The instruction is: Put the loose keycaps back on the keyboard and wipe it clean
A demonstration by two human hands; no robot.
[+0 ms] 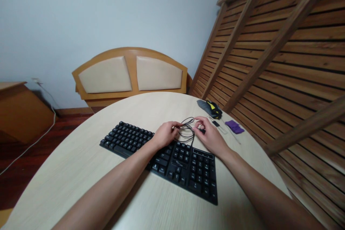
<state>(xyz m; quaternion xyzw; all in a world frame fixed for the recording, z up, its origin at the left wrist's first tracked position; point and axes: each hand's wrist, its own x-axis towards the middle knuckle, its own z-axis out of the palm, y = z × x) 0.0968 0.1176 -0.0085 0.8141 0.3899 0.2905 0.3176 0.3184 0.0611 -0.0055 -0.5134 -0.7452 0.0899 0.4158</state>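
Observation:
A black keyboard (172, 165) lies at a slant across the round table, its number pad nearest to me on the right. From its back edge a thin black cable (193, 137) runs up into loose loops. My left hand (167, 133) reaches over the keyboard's middle, its fingers closed on the left side of the loops. On the right of the loops, my right hand (208, 134) is curled, with the black plug end of the cable (202, 130) between thumb and fingers. Part of the keyboard is hidden under my left forearm.
Beyond my right hand lie a grey, black and yellow item (211, 109), a purple cloth (234, 127) and a small black piece (216, 123) with a pale cord. The table (81, 172) has a rounded edge. A headboard (129, 73) and slatted wooden frame (269, 61) stand behind it.

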